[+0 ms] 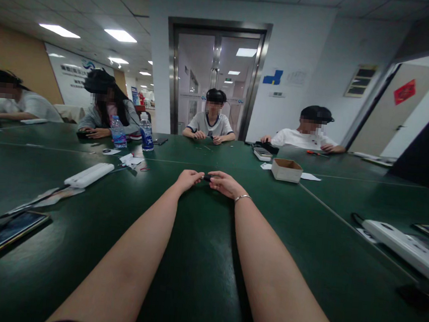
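Both my arms reach forward over a dark green table [197, 260]. Between my hands is a small black object [207, 178], short and roughly cylindrical; its exact kind is too small to tell. My left hand [189, 180] pinches its left end, where a lighter tip seems to show at the fingertips. From the other side, my right hand [227, 184] has its thumb and fingers closed on the black part. A silvery bracelet [243, 197] circles my right wrist.
White power strips [90, 174] [405, 248] lie left and right. A phone [2, 237] is at near left. Two bottles [147, 133] [118, 132], paper scraps [131, 160] and a small open box [286, 171] stand farther off. Several people sit around the table.
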Tool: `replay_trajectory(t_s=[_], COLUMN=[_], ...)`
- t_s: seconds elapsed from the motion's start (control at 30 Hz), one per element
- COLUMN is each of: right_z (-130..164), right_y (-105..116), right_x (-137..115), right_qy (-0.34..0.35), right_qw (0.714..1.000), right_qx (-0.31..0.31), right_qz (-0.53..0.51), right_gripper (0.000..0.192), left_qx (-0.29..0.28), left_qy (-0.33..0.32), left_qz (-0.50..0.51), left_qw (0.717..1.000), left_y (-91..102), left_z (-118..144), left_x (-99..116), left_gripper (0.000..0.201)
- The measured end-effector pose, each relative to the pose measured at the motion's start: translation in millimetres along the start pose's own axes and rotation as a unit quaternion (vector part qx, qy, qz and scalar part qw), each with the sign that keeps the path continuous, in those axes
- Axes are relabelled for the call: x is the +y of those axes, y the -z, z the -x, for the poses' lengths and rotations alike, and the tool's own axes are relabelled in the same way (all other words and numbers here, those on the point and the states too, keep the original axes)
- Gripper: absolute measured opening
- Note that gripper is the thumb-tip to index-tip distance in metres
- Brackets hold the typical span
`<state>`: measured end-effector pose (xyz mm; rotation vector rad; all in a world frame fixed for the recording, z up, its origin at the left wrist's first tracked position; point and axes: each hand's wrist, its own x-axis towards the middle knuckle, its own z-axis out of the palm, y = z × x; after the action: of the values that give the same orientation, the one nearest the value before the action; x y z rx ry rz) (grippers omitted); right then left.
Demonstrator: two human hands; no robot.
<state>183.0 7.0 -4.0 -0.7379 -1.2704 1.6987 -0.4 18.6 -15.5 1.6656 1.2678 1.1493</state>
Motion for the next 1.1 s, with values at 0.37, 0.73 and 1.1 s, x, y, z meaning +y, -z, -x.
replay_trajectory(t_s=[0.37,0.73,1.1], right_z=[1,1,0], right_y=[-2,-3,-7], right_x=[-1,-2,-2], right_qy=[-0.001,-0.014,-0.016], right_qw=[1.000,1.000,0.999], right_qx=[0.005,0.017,0.049], right_qz=[0.003,-0.004,-0.014], right_gripper=[0.026,0.023,0.007], left_qx=[0.001,-0.005,-0.036], left_qy=[-0.006,0.002,0.047], left_qz=[-0.011,0.031,0.091], left_qw=[1.000,0.999,0.994], left_y=[0.6,-0.7,-5.8], left_z=[-1,5,11], left_x=[-3,3,18], left_gripper=[0.040,0.039,0.039])
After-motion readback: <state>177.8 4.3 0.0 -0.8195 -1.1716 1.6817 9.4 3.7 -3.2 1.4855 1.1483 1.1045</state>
